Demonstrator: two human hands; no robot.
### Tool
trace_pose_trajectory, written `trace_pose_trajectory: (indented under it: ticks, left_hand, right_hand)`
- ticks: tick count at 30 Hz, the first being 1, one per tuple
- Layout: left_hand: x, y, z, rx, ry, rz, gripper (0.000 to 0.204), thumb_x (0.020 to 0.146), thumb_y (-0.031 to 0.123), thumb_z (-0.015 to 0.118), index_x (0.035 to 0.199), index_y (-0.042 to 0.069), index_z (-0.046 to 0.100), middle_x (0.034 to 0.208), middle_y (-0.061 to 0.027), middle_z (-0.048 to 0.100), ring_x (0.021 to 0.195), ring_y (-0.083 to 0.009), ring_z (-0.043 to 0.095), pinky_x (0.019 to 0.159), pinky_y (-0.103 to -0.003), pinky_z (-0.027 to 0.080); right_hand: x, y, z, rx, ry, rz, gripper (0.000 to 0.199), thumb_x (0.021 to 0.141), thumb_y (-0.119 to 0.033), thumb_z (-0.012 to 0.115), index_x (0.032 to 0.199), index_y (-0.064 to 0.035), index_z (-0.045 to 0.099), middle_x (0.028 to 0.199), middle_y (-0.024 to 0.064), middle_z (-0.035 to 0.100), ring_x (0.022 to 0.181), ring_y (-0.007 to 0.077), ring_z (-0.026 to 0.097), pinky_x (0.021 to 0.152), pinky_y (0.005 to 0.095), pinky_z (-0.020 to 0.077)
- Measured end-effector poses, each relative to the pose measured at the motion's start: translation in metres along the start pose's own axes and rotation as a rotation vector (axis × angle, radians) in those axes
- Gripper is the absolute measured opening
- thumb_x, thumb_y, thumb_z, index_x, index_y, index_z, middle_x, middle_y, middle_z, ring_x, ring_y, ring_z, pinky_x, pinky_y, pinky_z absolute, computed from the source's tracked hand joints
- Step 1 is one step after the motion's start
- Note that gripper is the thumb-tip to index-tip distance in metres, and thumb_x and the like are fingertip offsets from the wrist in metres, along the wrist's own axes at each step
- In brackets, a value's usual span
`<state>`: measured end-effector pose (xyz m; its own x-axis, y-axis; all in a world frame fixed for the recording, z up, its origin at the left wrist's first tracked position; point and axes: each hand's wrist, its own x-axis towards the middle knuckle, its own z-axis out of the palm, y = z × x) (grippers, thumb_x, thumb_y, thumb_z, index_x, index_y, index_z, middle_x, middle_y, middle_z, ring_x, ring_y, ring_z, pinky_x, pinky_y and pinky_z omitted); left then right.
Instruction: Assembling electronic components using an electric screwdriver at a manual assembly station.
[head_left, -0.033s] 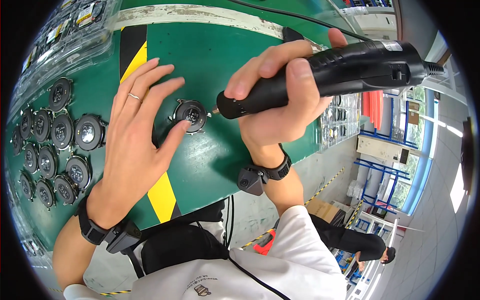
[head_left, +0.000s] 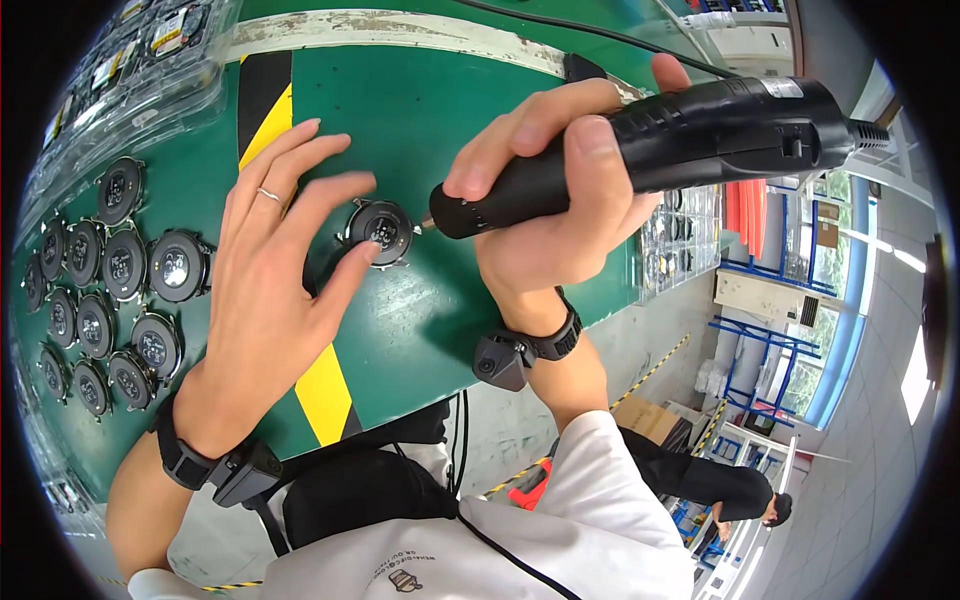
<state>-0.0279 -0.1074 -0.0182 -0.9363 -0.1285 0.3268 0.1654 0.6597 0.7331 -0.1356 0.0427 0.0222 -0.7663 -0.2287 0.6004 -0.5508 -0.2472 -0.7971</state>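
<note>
A round black watch body (head_left: 385,238), strapless and with its back up, lies on the green table. My left hand (head_left: 270,240) is spread beside it, its thumb tip resting on the watch's edge and its bent index finger just above it. In my right hand (head_left: 570,190) is a black corded electric screwdriver (head_left: 740,138), held nearly level. Its short bit points left at the lug on the watch's right side; whether it touches is too small to tell.
Several more watch bodies (head_left: 124,264) lie grouped at the left. Clear plastic trays (head_left: 185,95) of parts stand at the far left, another tray (head_left: 680,230) at the right. Striped tape (head_left: 325,395) crosses the table. A person in black (head_left: 725,492) is beyond it, at the right.
The screwdriver has shifted slightly left, its bit nearer the watch. My left index finger has bent a little more over the watch, while the thumb stays on its edge.
</note>
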Motion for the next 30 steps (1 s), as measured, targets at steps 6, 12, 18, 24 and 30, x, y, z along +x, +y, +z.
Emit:
trace_pose_trajectory:
  ticks: [6,12,18,24,30]
  left_hand:
    - [-0.002,-0.005,-0.004,0.019,-0.072,0.019,0.012,0.081,0.003,0.077,0.091,0.005,0.069,0.133,-0.0071,0.062,0.135,-0.0336,0.05,0.107,-0.046,0.044]
    - [-0.003,-0.009,-0.004,-0.011,-0.089,0.044,0.012,0.08,0.003,0.079,0.085,0.004,0.067,0.125,-0.0071,0.063,0.132,-0.0335,0.052,0.105,-0.045,0.044]
    - [-0.003,-0.011,-0.005,-0.048,-0.085,0.08,0.014,0.081,0.004,0.079,0.092,0.004,0.069,0.126,-0.0078,0.063,0.133,-0.0341,0.052,0.108,-0.045,0.044]
    - [0.005,-0.004,-0.004,0.018,0.171,0.026,0.04,0.082,0.006,0.078,0.12,0.004,0.064,0.133,-0.0108,0.06,0.138,-0.0342,0.048,0.115,-0.047,0.039]
    - [0.004,0.003,-0.011,0.035,-0.126,0.185,0.05,0.083,0.007,0.077,0.129,0.003,0.059,0.136,-0.0124,0.058,0.137,-0.0352,0.048,0.118,-0.05,0.036]
  right_hand:
    - [-0.005,-0.008,0.009,0.058,-0.017,-0.008,0.068,0.094,-0.01,0.05,0.154,-0.0039,0.018,0.075,0.0158,0.054,0.042,0.0232,0.052,0.042,0.0394,0.0536]
    - [-0.005,-0.006,0.008,0.073,-0.053,-0.022,0.07,0.094,-0.009,0.051,0.153,-0.0024,0.015,0.077,0.016,0.058,0.042,0.023,0.054,0.043,0.0388,0.0535]
    - [0.008,0.008,0.001,-0.094,-0.003,0.084,0.065,0.092,-0.005,0.062,0.145,0.0016,0.026,0.073,0.0117,0.06,0.044,0.0186,0.057,0.044,0.0324,0.0503]
    - [0.027,0.021,-0.022,-0.36,0.045,0.329,0.063,0.088,-0.009,0.071,0.14,0.0029,0.037,0.076,0.0102,0.063,0.047,0.0181,0.06,0.046,0.0305,0.0505]
    - [0.038,0.037,-0.055,-1.03,-0.056,0.342,0.063,0.082,-0.022,0.08,0.133,0.0041,0.053,0.089,0.015,0.072,0.066,0.0251,0.07,0.065,0.0371,0.0565]
